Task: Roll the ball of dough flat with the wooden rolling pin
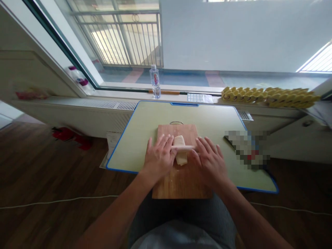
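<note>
A pale wooden rolling pin [183, 148] lies crosswise over a flat, elongated strip of dough [182, 158]. The dough rests on a wooden cutting board [181, 185], showing both beyond the pin and on my side of it. My left hand [159, 155] holds the pin's left end, fingers pointing forward over it and thumb on the near side. At the right end, my right hand [210, 159] grips the pin in the same way. Both palms hide the pin's ends.
Beneath the board is a pale green table [145, 121] with blue edging. A pixelated object [247, 148] lies on its right side. Along the windowsill stand a water bottle [155, 82] and a yellow bumpy strip [269, 97]. A white cable [59, 201] crosses the floor.
</note>
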